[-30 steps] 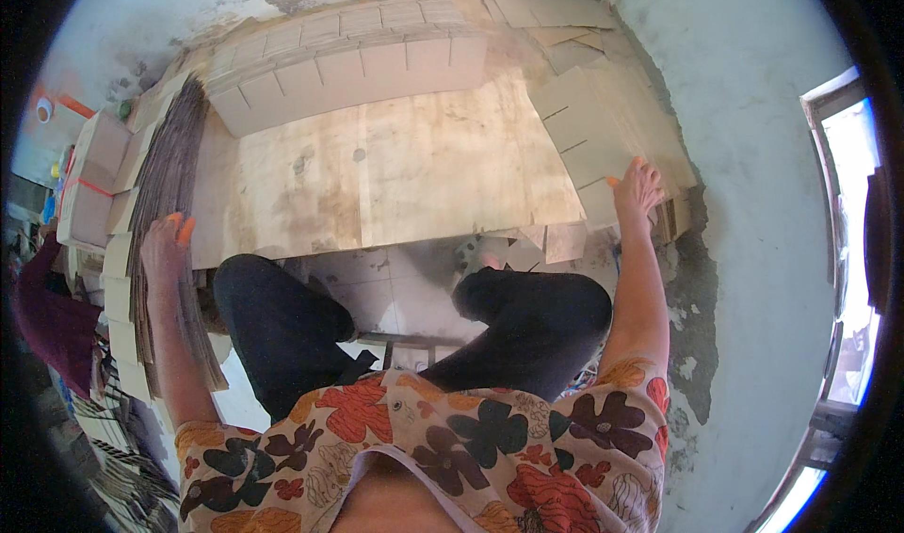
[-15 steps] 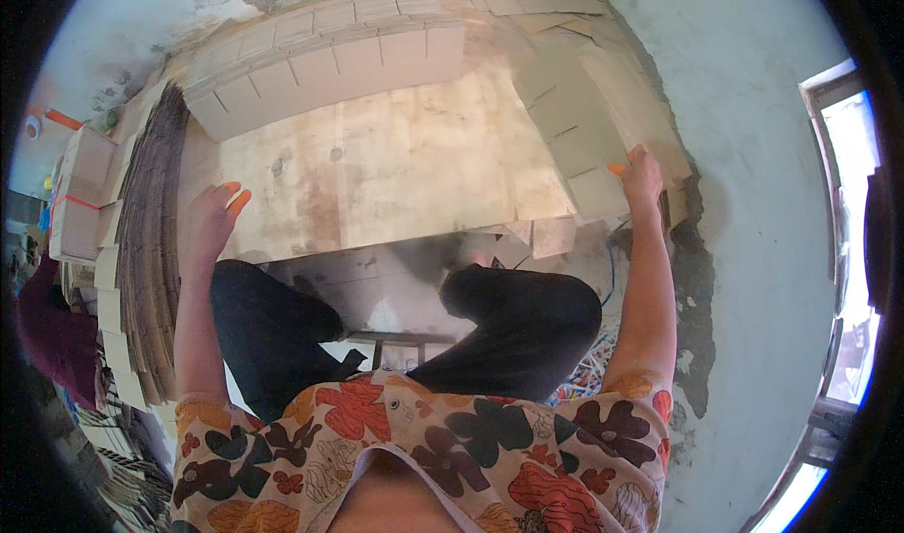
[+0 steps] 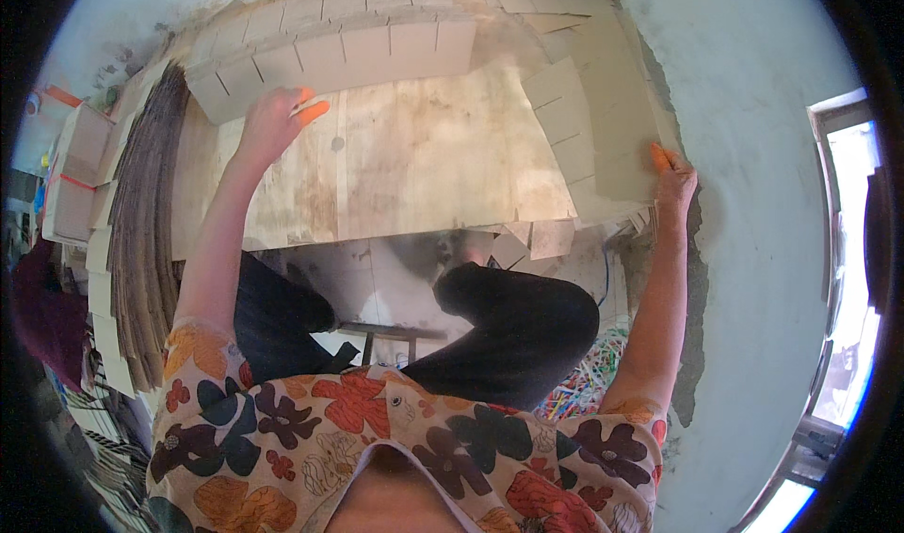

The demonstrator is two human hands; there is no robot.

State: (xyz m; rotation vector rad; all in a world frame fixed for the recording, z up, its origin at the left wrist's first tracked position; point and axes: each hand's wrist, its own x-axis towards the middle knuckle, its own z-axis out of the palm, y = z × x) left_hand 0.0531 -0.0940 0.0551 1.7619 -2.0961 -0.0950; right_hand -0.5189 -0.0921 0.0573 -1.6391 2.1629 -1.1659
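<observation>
My left hand, with orange covers on its thumb and a fingertip, is raised over the wooden board near the row of slotted cardboard pieces. Its thumb and finger are apart, with nothing seen between them. At the far right, my right hand also wears orange finger covers. Its fingers are curled at the outer edge of a flat grey cardboard sheet and seem to pinch it; the exact grip is partly hidden. Slotted cardboard lies along that sheet's left side.
A tall stack of cardboard edges stands on the left, beside a white box with a red band. The wall rises close by my right arm. Colourful shredded strips lie below, right of my knee.
My left hand has moved up and right, toward the far slotted cardboard. My right hand has shifted right toward the wall, and more of the plain grey cardboard shows beside it.
</observation>
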